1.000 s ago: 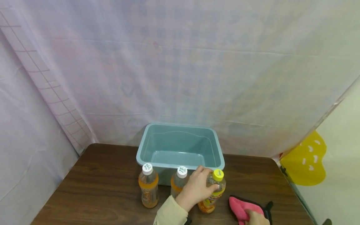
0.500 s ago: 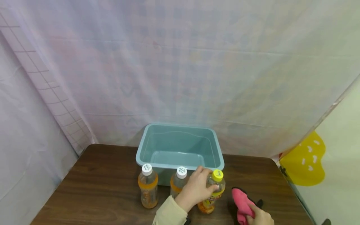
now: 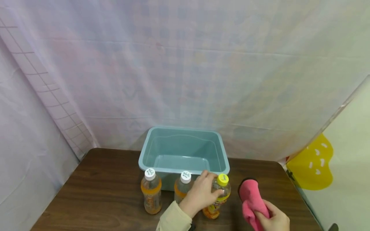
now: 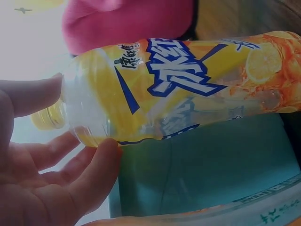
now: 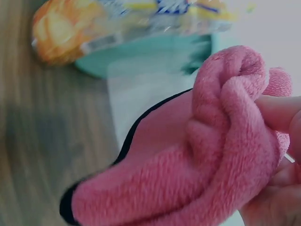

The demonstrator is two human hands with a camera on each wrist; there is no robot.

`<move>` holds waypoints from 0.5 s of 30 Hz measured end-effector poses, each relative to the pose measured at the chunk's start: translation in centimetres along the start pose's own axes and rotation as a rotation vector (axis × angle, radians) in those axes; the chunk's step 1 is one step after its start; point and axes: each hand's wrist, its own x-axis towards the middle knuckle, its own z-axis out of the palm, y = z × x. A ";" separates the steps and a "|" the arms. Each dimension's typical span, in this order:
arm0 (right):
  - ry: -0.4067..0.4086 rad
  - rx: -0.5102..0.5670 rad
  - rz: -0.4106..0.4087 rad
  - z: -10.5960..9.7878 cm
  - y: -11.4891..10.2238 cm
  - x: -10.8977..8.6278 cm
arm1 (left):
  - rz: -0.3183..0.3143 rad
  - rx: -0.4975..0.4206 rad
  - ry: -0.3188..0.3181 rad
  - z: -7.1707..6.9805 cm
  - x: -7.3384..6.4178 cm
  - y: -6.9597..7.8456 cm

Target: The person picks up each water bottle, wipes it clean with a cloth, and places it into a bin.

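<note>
Head view: left hand (image 3: 201,195) grips yellow-capped bottle (image 3: 218,202), upright on table (image 3: 101,192), at near side of tub (image 3: 185,170). Two white-capped bottles (image 3: 152,199) stand to its left. Right hand (image 3: 274,218) holds bunched pink cloth (image 3: 252,197), right of yellow-capped bottle.

Left wrist view: thumb (image 4: 33,97) and fingers round bottle's shoulder, just below cap (image 4: 46,118); label (image 4: 174,70) yellow, orange toward base.

Right wrist view: thumb and fingers pinch folded cloth; black edging (image 5: 68,207) shows.
</note>
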 end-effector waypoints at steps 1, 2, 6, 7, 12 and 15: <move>-0.007 0.030 0.023 -0.1 -0.4 -0.1 | 0.002 0.002 0.002 0.0 0.0 0.0; -0.013 0.065 0.038 -0.1 -0.7 -0.2 | 0.005 0.003 0.005 0.0 0.0 0.0; -0.025 0.204 0.042 -0.1 -1.8 -0.6 | 0.009 0.009 0.009 0.0 0.0 0.0; -0.029 0.247 0.036 0.0 -2.1 -0.7 | 0.008 0.008 0.007 0.0 0.0 0.0; -0.065 0.443 0.017 0.5 -3.1 -1.1 | -0.002 0.006 0.003 0.0 0.0 -0.1; -0.099 0.536 0.009 1.1 -3.6 -1.2 | 0.003 0.010 0.013 0.1 -0.1 -0.1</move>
